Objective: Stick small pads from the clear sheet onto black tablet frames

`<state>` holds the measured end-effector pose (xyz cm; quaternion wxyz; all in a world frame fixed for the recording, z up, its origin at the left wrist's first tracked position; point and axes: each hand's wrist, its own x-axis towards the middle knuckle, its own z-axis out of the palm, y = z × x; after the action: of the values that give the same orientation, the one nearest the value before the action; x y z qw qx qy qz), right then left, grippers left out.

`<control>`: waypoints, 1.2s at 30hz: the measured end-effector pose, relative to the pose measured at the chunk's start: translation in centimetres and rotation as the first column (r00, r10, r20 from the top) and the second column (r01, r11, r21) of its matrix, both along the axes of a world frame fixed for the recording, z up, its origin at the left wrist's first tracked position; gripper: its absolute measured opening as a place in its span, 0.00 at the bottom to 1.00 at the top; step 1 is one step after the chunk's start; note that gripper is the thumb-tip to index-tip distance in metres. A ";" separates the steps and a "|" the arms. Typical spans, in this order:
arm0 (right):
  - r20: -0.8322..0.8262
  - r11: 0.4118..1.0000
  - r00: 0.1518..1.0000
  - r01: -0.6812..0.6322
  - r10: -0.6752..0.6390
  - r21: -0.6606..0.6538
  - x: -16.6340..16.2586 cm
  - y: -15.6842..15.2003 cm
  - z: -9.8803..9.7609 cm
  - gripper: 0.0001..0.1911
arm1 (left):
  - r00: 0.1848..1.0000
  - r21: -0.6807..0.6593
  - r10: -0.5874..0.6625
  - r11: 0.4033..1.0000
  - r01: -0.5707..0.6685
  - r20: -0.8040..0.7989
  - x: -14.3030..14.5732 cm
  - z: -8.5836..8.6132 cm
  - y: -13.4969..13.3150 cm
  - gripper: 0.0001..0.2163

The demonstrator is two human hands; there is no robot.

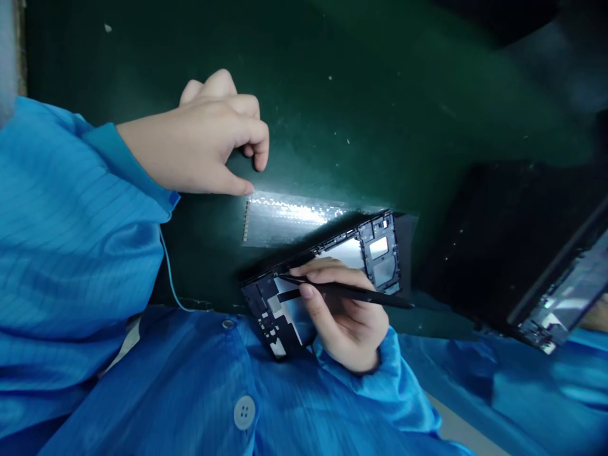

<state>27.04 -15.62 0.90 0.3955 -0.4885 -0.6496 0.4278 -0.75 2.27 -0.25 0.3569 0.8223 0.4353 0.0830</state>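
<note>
**Fine tip at the inner edge of a dark device frame**

The dark rectangular device frame with silvery inner panels (349,252) lies tilted close to the person's body, its near end over the blue coat front (190,373). The right hand (344,304) pinches a slim black pointed tool, seemingly tweezers (363,294), its tip at the frame's long far edge; whether it grips a part there is too small to tell. Good work here likely wants a low, light tip and the heel of the hand braced, so the silvery panels stay unscratched.

The left hand (204,142) grasps nothing visible, fingers curled and thumb apart, thumb tip at the corner of a clear glossy film sheet (285,221). That hand could steady the frame, which looks prone to sliding. The sheet lies just beyond the frame on the dark green surface (332,88); pressing the frame against it may crease it.
</note>
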 end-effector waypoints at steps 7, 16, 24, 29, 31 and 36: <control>-0.028 1.000 1.000 -0.006 0.006 0.017 -0.1 0.0 -0.5 0.15 | 0.999 -0.066 0.038 0.997 -0.037 0.022 0.4 0.7 0.0 0.24; -0.004 0.998 0.999 -0.049 0.049 0.051 -0.1 0.0 -0.6 0.18 | 1.000 -0.037 0.007 0.999 -0.006 0.012 0.2 0.7 -0.1 0.34; -0.008 0.997 0.998 -0.055 0.056 0.059 -0.1 0.2 -0.3 0.17 | 1.000 0.016 0.000 1.000 -0.001 0.016 0.3 0.2 0.0 0.40; 0.044 0.982 0.981 -0.187 0.187 -0.010 0.8 1.8 1.5 0.17 | 1.000 0.022 0.009 1.000 -0.009 0.008 0.3 0.1 -0.1 0.40; -0.025 0.992 0.992 -0.122 0.121 -0.032 1.0 3.4 2.2 0.15 | 1.000 0.024 -0.006 1.000 0.006 -0.001 0.1 0.1 0.0 0.38; 0.032 0.980 0.981 -0.190 0.192 -0.058 -0.1 9.4 1.6 0.07 | 0.997 0.059 -0.051 0.997 0.054 -0.060 -0.3 0.1 0.1 0.26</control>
<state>26.99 -6.21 2.45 0.3270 -0.4422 -0.6889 0.4721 -1.07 2.40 -0.18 0.3211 0.8459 0.4212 0.0625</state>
